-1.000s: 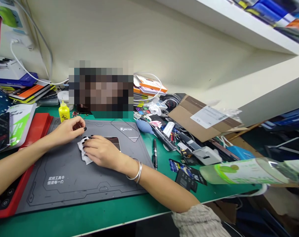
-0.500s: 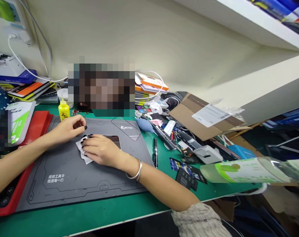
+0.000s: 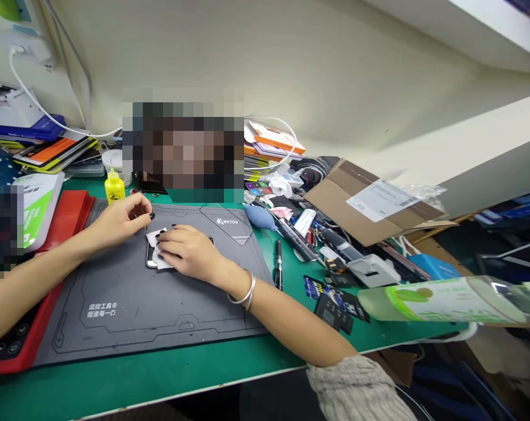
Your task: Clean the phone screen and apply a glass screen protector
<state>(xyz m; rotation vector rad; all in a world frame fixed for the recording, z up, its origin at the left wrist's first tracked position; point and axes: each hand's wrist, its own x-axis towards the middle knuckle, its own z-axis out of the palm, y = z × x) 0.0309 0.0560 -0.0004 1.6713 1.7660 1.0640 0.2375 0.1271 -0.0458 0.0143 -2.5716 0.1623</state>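
Observation:
A phone (image 3: 150,258) lies on the grey work mat (image 3: 137,316), mostly covered by my right hand; one rounded corner shows. My right hand (image 3: 188,251) is closed over a crumpled white wipe (image 3: 152,238), pressing it flat against the phone's surface. The fingers have dark nails, and a silver bangle circles that wrist. My left hand (image 3: 127,216) hovers just left of the phone, above the mat. Its fingers are loosely curled and apart from the thumb, with nothing visible between them.
A yellow dropper bottle (image 3: 114,186) stands behind my left hand. A blue air blower (image 3: 259,217), a black pen (image 3: 279,266) and loose tools crowd the right side. A drink bottle (image 3: 449,299) lies at the right edge. Red case-like object (image 3: 69,219) borders the mat's left.
My right hand has slid the wipe along the phone, away from its left end, baring a corner there. My left hand stays nearly in place. The view has shifted slightly.

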